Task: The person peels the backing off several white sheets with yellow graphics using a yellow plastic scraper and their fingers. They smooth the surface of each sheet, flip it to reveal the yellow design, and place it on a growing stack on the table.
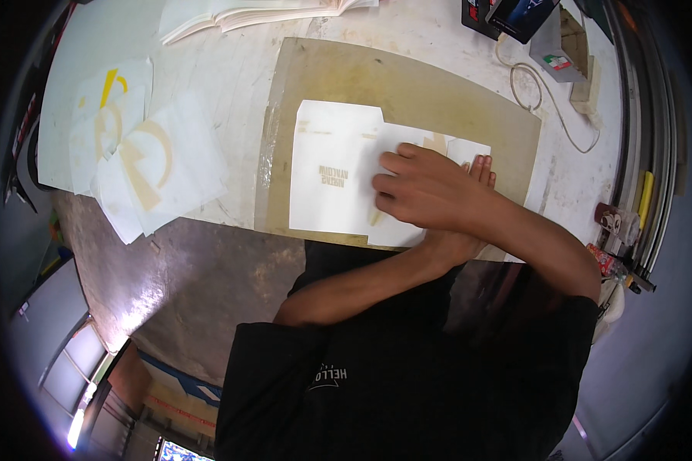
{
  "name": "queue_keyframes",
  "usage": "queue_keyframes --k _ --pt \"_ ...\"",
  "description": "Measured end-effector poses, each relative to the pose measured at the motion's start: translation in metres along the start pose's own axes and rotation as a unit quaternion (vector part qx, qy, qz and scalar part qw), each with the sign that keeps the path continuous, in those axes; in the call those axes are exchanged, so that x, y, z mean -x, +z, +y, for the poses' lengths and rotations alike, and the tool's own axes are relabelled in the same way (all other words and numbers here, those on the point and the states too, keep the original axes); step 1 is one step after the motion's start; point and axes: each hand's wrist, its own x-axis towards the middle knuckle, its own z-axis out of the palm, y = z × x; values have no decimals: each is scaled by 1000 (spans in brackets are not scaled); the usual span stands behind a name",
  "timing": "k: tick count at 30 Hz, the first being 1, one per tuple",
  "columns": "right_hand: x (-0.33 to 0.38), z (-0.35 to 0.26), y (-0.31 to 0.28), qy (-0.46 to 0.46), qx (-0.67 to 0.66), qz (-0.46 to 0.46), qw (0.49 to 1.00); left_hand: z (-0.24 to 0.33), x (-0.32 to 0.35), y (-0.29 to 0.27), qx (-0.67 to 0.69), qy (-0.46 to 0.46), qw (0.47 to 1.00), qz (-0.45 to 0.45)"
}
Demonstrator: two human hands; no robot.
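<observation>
My right hand [427,188] lies palm down on overlapping white sheets [334,169], its fingers pointing left. One of the sheets carries small tan lettering. My left hand [478,170] crosses underneath the right wrist. It is mostly hidden, with only its straight fingertips showing on the right part of the paper. Both hands press flat and grip nothing. The sheets rest on a brown board [407,77] lying on a white worktable [231,69].
A loose pile of white sheets with yellow and tan curved shapes [142,157] lies at the left. An open book [246,14] sits at the far edge. Dark boxes [507,15], a white cable [534,96] and small tools [615,223] are at the right.
</observation>
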Motion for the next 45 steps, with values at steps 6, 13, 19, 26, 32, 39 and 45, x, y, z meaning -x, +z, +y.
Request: queue_keyframes --k 6,13,19,26,32,39,45 --pt "-49 3 1 -21 -22 -2 1000 0 -2 -8 14 7 1000 -15" --pt "22 -1 4 -9 -23 -18 1000 1 -3 3 58 -12 998 17" --pt "-57 1 16 -34 -18 87 995 3 -5 -16 -24 1 998 -58" --pt "5 8 -7 16 12 -3 1000 3 -1 -4 93 -30 995 12" --pt "-87 14 31 -32 -32 126 991 2 -3 -11 25 6 999 -32" --pt "-12 1 7 29 -19 45 998 -3 -2 -5 47 4 999 6" --pt "-107 4 29 -23 -21 81 996 3 -4 -6 -1 19 1000 -23"
